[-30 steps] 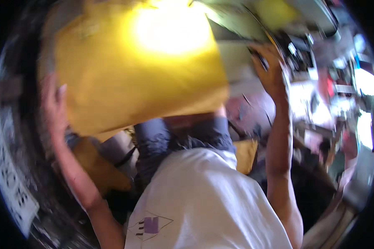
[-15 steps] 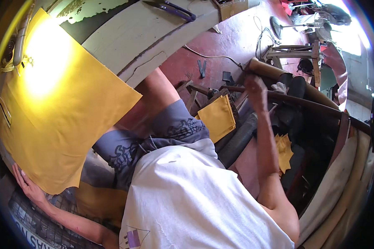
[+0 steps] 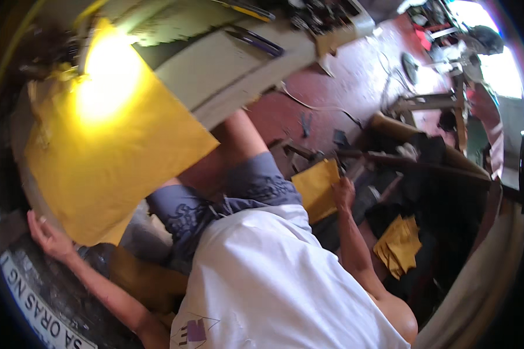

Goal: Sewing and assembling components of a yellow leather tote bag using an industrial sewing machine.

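Observation:
A large yellow leather-like sheet (image 3: 128, 139) lies over the workbench at the left, brightly lit near its top, one corner hanging past the bench edge by my legs. My left hand (image 3: 52, 237) rests beside the sheet's lower edge, its fingers apart and holding nothing. On the right, a smaller stack of yellow cut pieces (image 3: 314, 189) sits low beside my thigh. My right hand (image 3: 343, 193) is closed at the right edge of that stack, seemingly pinching it; motion blurs the fingertips.
Purple-handled scissors (image 3: 255, 41) and a yellow cutter (image 3: 244, 9) lie on the pale bench (image 3: 215, 72). More yellow cut pieces (image 3: 399, 247) rest in the dark bin area at right, near long rolls of material (image 3: 483, 256). A cable (image 3: 320, 107) crosses the red floor.
My right hand has come down and nearer, from the roll end to the stack of yellow pieces. The whole view has shifted; my left hand remains beside the large sheet.

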A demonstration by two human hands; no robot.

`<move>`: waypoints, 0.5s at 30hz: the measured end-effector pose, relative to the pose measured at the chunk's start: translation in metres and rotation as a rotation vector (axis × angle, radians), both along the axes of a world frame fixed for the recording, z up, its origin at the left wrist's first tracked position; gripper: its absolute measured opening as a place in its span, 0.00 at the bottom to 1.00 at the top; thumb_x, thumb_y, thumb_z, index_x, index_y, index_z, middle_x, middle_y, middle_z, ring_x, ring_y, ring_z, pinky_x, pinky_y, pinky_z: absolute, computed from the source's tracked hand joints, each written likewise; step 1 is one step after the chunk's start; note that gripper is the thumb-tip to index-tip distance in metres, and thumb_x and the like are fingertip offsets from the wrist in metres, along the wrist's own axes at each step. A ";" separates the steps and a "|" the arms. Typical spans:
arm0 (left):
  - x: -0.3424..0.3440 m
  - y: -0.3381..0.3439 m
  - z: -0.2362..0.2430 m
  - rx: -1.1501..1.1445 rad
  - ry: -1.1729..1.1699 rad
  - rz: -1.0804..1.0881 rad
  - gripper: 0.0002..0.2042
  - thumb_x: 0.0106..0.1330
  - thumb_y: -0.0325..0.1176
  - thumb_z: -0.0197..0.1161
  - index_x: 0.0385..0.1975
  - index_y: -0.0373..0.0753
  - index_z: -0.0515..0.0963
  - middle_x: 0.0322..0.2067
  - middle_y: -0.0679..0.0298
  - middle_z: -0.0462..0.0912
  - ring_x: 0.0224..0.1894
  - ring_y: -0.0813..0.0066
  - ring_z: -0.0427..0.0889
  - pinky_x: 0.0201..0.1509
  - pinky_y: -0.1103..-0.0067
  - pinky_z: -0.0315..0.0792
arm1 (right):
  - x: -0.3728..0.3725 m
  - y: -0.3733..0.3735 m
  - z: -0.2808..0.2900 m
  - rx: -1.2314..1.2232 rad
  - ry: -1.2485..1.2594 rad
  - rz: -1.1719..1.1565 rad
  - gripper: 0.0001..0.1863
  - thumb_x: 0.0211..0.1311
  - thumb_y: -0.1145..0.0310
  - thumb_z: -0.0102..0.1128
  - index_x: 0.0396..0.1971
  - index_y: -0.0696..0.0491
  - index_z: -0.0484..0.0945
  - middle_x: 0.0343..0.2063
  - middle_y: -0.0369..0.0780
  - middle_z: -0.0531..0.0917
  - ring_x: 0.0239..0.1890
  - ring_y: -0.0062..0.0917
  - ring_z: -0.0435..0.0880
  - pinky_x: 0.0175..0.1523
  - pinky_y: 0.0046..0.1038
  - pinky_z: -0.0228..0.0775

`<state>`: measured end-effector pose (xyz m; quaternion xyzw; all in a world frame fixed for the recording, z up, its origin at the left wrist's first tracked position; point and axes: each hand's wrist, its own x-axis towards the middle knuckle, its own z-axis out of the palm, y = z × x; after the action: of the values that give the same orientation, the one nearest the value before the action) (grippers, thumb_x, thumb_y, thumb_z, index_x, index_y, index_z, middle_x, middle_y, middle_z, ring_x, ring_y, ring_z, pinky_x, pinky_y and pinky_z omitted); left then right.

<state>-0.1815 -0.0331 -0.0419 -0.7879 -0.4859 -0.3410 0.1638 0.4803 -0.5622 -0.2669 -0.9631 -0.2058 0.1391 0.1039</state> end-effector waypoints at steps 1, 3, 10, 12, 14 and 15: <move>0.016 -0.007 0.003 -0.027 -0.005 0.044 0.15 0.76 0.30 0.54 0.58 0.32 0.76 0.60 0.52 0.76 0.62 0.58 0.76 0.67 0.68 0.69 | 0.001 -0.003 0.001 -0.008 0.000 0.021 0.15 0.55 0.67 0.69 0.40 0.55 0.76 0.32 0.48 0.81 0.42 0.46 0.81 0.46 0.43 0.72; 0.057 -0.024 0.006 -0.034 -0.027 0.086 0.15 0.75 0.29 0.55 0.57 0.32 0.77 0.60 0.52 0.76 0.63 0.56 0.75 0.68 0.67 0.68 | 0.004 -0.011 0.007 -0.029 -0.014 0.064 0.15 0.55 0.67 0.68 0.41 0.55 0.76 0.31 0.49 0.81 0.42 0.47 0.81 0.46 0.44 0.72; 0.153 -0.089 0.060 -0.244 -0.130 -0.121 0.17 0.72 0.24 0.54 0.59 0.35 0.75 0.63 0.51 0.74 0.66 0.54 0.72 0.70 0.65 0.65 | -0.052 0.129 0.200 0.005 0.282 0.394 0.21 0.58 0.75 0.63 0.53 0.51 0.74 0.27 0.49 0.84 0.30 0.50 0.83 0.37 0.44 0.75; 0.175 -0.097 0.044 -0.353 -0.111 -0.285 0.18 0.67 0.22 0.58 0.58 0.36 0.76 0.62 0.50 0.74 0.65 0.51 0.72 0.70 0.63 0.66 | -0.092 0.196 0.294 0.234 0.401 0.577 0.23 0.57 0.78 0.63 0.54 0.53 0.77 0.27 0.47 0.84 0.27 0.41 0.86 0.36 0.35 0.77; 0.198 -0.097 0.033 -0.379 -0.059 -0.434 0.20 0.60 0.21 0.63 0.54 0.38 0.79 0.61 0.51 0.73 0.66 0.50 0.72 0.71 0.61 0.65 | -0.104 0.235 0.332 0.713 0.469 0.926 0.20 0.54 0.80 0.66 0.49 0.57 0.81 0.27 0.45 0.85 0.27 0.31 0.87 0.36 0.27 0.76; 0.206 -0.100 0.031 -0.381 0.052 -0.440 0.25 0.58 0.22 0.65 0.59 0.40 0.75 0.64 0.50 0.70 0.68 0.50 0.68 0.71 0.58 0.65 | -0.109 0.254 0.340 0.899 0.476 0.910 0.14 0.50 0.81 0.69 0.40 0.60 0.84 0.27 0.41 0.86 0.29 0.26 0.87 0.36 0.24 0.76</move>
<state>0.0249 -0.1326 -0.0108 -0.8994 -0.3542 -0.2508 -0.0524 0.3711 -0.3083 0.0728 -0.5869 -0.5997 0.2781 0.4675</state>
